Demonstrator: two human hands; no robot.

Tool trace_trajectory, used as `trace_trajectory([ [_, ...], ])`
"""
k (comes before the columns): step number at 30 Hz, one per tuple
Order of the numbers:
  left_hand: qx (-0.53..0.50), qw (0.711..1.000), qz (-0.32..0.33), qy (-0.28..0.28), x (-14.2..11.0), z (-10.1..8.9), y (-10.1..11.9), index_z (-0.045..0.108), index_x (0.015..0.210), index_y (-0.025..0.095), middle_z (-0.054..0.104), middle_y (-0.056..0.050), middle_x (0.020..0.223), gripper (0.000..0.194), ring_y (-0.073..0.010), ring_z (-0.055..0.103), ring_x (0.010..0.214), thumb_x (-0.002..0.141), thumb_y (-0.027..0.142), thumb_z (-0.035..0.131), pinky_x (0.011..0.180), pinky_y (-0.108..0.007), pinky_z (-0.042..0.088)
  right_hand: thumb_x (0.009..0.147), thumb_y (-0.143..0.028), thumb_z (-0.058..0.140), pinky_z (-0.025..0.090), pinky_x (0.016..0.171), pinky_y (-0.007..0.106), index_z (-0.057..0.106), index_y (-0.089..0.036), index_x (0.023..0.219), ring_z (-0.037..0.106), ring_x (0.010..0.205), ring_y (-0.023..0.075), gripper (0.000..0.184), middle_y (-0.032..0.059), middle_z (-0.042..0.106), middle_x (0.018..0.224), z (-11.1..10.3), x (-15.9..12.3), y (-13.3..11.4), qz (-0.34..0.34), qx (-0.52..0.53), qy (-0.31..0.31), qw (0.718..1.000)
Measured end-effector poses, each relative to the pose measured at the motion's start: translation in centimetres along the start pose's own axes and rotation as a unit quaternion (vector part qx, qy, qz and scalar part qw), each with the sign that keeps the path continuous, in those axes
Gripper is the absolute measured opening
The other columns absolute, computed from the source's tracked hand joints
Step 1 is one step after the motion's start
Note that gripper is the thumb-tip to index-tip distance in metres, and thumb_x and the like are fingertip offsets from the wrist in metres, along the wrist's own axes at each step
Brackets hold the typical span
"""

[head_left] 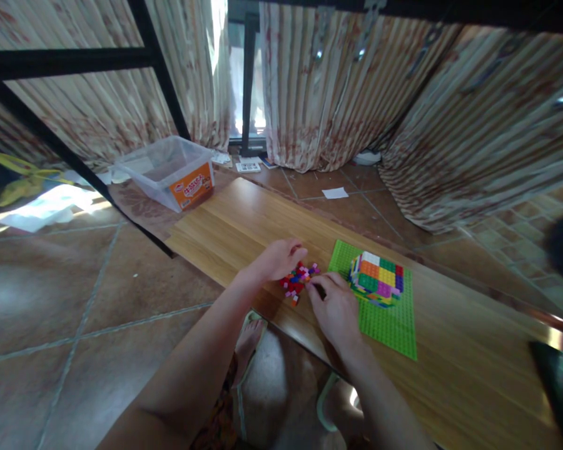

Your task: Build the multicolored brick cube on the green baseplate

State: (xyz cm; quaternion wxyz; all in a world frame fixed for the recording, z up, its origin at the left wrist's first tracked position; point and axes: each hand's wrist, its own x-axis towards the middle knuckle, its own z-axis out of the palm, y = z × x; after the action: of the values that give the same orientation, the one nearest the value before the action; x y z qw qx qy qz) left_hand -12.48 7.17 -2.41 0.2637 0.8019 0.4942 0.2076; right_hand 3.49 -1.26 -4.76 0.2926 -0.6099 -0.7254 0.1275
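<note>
A small heap of loose toy bricks (294,282), mostly red, pink and purple, lies on the wooden table between my hands. My left hand (284,257) is at the heap's far left side, its fingers curled inward; what they hold, if anything, is hidden. On the near right side of the heap is my right hand (335,306), thumb and forefinger bent close together at the bricks' edge; I cannot make out anything between them. Just beyond it, a green baseplate (389,328) carries a multicoloured block structure (378,279) with a patchwork top of white, orange, yellow, green and purple.
The long wooden table (234,219) runs diagonally. A clear plastic bin (169,172) with an orange label stands past its far left end. A dark flat object (558,387) lies at the right end. Black metal bars (75,59) and curtains (328,87) are beyond.
</note>
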Motion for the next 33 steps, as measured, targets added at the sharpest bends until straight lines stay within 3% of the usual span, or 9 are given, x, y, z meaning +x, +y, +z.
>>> trace_trajectory([
  [5, -0.004, 1.0, 0.001, 0.0, 0.1, 0.0, -0.1, 0.064, 0.091, 0.013, 0.069, -0.007, 0.087, 0.03, -0.0159, 0.062, 0.078, 0.094, 0.028, 0.038, 0.071, -0.025, 0.044, 0.088, -0.029, 0.058, 0.045, 0.066, 0.028, 0.07, -0.019, 0.084, 0.059, 0.072, 0.0156, 0.016, 0.003, 0.065, 0.08, -0.8, 0.2, -0.1, 0.022, 0.153, 0.061, 0.986],
  [9, -0.003, 1.0, 0.002, -0.002, 0.1, 0.0, -0.2, 0.064, 0.092, 0.014, 0.07, -0.007, 0.087, 0.03, -0.0161, 0.062, 0.078, 0.094, 0.029, 0.038, 0.071, -0.026, 0.044, 0.086, -0.032, 0.06, 0.048, 0.069, 0.029, 0.069, -0.019, 0.088, 0.061, 0.074, 0.0151, 0.016, 0.0023, 0.068, 0.082, -2.5, 0.1, 0.5, 0.05, 0.24, 0.088, 0.965],
  [19, 0.002, 1.0, 0.011, 0.001, 0.5, 0.2, -0.6, 0.062, 0.086, 0.014, 0.068, -0.007, 0.082, 0.028, -0.0158, 0.061, 0.074, 0.093, 0.028, 0.039, 0.067, -0.026, 0.041, 0.074, -0.034, 0.073, 0.051, 0.054, 0.025, 0.071, -0.018, 0.081, 0.06, 0.054, 0.0117, 0.018, -0.0005, 0.067, 0.065, -9.2, -0.4, 5.2, 0.165, 0.275, 0.26, 0.911],
  [24, -0.017, 1.0, 0.02, 0.006, 0.6, 0.2, -0.6, 0.062, 0.085, 0.015, 0.067, -0.006, 0.08, 0.026, -0.0162, 0.061, 0.075, 0.092, 0.028, 0.041, 0.069, -0.026, 0.041, 0.069, -0.039, 0.075, 0.052, 0.053, 0.025, 0.072, -0.017, 0.08, 0.06, 0.058, 0.0125, 0.025, 0.0019, 0.069, 0.069, -11.0, -1.4, 7.8, 0.216, 0.279, 0.231, 0.907],
  [33, -0.011, 1.0, 0.015, 0.004, 0.7, 0.0, -0.5, 0.062, 0.082, 0.015, 0.067, -0.006, 0.08, 0.025, -0.0154, 0.06, 0.074, 0.091, 0.028, 0.042, 0.071, -0.026, 0.042, 0.063, -0.041, 0.079, 0.049, 0.054, 0.025, 0.076, -0.02, 0.077, 0.06, 0.067, 0.0154, 0.025, 0.0038, 0.072, 0.075, -10.8, -2.2, 9.4, 0.255, 0.282, 0.164, 0.91],
])
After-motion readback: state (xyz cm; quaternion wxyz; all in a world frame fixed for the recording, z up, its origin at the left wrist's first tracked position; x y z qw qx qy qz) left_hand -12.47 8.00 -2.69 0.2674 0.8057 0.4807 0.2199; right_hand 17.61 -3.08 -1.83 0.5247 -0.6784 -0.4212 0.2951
